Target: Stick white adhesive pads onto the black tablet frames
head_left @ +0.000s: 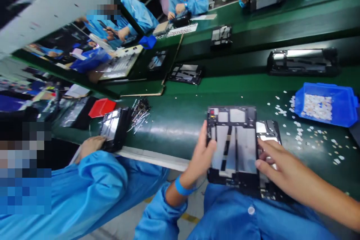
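Observation:
An opened tablet (244, 150), its black frame and silvery inner parts facing up, is at the front edge of the green bench, above my lap. My left hand (201, 155) grips its left edge, thumb on the front and fingers along the side. My right hand (277, 161) is closed at its right edge, thumb and forefinger touching the rim; the other fingers are partly hidden. Behind and to the right lies a second opened tablet (271, 125), partly covered by the first one and by my right hand.
A blue bin (344, 107) of small white pieces stands at right, with more pieces scattered around. Several opened tablets, one being a tablet (305, 62), lie farther back. At left, a co-worker's hand (91, 146) touches stacked tablets (115, 129) beside thin strips (140, 114) and a red bin (101, 108).

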Demonstrator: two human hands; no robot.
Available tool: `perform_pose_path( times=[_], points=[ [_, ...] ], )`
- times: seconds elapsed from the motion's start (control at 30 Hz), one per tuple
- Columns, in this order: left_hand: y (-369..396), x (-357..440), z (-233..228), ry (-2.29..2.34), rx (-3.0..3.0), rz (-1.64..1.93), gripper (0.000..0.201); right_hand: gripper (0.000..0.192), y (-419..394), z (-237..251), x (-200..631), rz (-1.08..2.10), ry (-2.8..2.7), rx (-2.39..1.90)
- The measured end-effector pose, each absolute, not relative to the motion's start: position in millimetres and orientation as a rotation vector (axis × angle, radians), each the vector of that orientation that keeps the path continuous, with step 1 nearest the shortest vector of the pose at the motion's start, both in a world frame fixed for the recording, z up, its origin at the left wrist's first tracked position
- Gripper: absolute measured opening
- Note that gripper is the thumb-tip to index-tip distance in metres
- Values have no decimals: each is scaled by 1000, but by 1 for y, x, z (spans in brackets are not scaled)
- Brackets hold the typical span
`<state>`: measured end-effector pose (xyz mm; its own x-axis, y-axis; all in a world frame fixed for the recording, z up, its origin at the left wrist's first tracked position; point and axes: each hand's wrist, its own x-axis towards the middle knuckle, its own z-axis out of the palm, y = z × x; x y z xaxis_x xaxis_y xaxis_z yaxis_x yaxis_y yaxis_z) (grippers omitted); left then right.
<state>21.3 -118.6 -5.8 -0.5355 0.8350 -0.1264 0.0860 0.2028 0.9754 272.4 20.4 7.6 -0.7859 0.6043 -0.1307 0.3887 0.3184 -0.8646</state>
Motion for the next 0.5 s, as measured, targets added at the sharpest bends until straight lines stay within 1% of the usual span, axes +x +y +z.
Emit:
perform_pose_path(
  times=[0.07, 0.1, 0.17, 0.2, 0.23, 0.27, 0.37, 0.43, 0.5],
  points=[
    [-128, -39, 3, 1805, 605, 1570, 70, 42, 50, 13, 216, 1660, -2288, -795],
    [-134, -72, 6, 1825, 469, 1619, 65, 35, 71, 14, 183, 1760, -2201, -835],
    [-151, -136, 11, 1908, 247, 1621, 61, 24, 116, 12, 110, 2040, -1862, -1115],
    [-159, -164, 12, 1965, 189, 1610, 59, 21, 138, 10, 73, 2067, -1772, -1186],
    [-168, -188, 13, 2018, 154, 1588, 57, 21, 156, 8, 37, 2089, -1715, -1219],
    [-176, -207, 14, 2072, 128, 1558, 56, 26, 171, 5, 4, 2121, -1652, -1242],
    [-195, -235, 16, 2328, 206, 1453, 54, 41, 190, -1, -79, 2210, -1508, -1246],
    [-202, -228, 18, 2554, 396, 1379, 53, 44, 188, -4, -119, 2279, -1417, -1224],
    [-200, -202, 19, 2662, 564, 1365, 55, 44, 183, -4, -148, 2355, -1322, -1209]
  ],
)
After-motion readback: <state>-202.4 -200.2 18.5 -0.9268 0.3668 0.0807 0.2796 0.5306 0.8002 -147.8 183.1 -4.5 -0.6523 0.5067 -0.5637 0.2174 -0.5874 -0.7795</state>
